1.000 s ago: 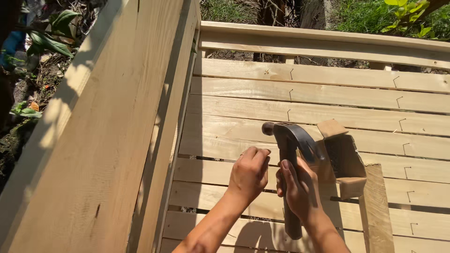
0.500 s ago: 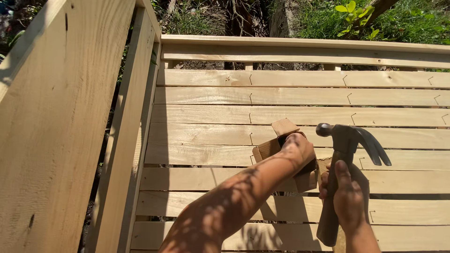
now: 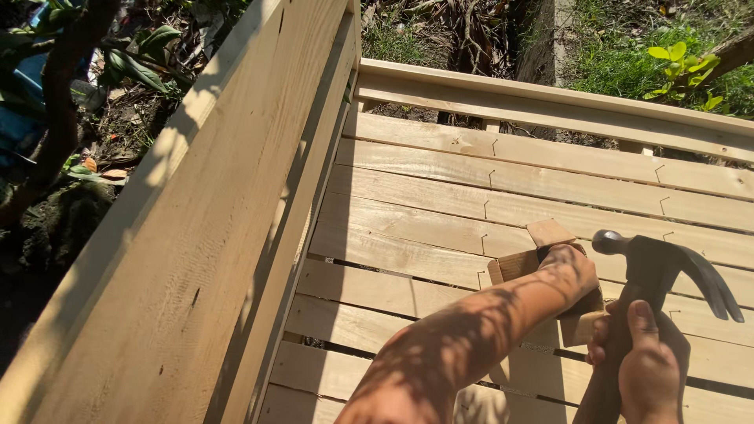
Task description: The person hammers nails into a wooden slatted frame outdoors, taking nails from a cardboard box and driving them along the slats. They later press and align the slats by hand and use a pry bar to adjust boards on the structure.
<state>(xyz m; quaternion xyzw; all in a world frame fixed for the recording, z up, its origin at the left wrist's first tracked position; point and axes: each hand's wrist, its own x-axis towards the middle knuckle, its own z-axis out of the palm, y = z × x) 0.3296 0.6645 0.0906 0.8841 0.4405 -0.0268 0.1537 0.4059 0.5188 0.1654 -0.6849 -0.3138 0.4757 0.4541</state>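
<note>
Right hand [image 3: 648,369] grips an upright hammer [image 3: 667,267]; left hand [image 3: 573,275] clasps a wooden block [image 3: 546,233].

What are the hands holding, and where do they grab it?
Right hand grips the hammer by its handle; left hand holds a small wooden block from above.
</note>
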